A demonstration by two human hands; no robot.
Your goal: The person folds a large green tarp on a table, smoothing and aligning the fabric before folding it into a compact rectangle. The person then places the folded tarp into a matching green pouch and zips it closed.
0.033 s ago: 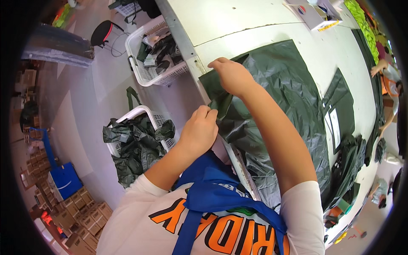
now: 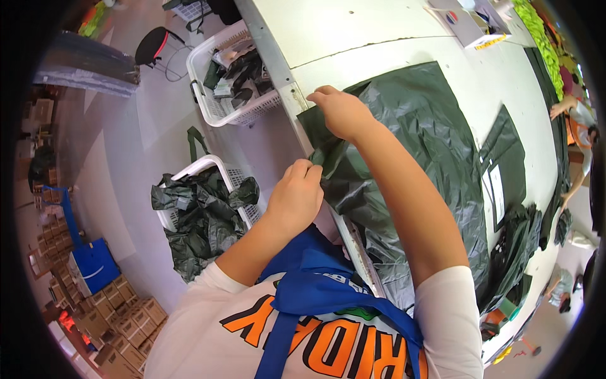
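Note:
A large dark green sheet of thin, shiny fabric [image 2: 423,126] lies over the white worktable [image 2: 328,38], its near-left edge gathered at the table's border. My left hand [image 2: 295,194] is closed, its fingertips pinching a fold of that edge just off the tabletop. Farther along the same edge, my right hand [image 2: 346,114] is bent over the fabric's far-left corner. Its fingers are curled in on the cloth, partly hidden by the back of the hand. Between the two hands the fabric bunches into a small fold.
On the floor to the left stand a white basket heaped with dark green cloth [image 2: 205,208] and another white basket [image 2: 211,114] of mixed pieces. A dark green piece with a white label [image 2: 505,151] lies at the table's right. A co-worker's hand [image 2: 562,106] shows far right.

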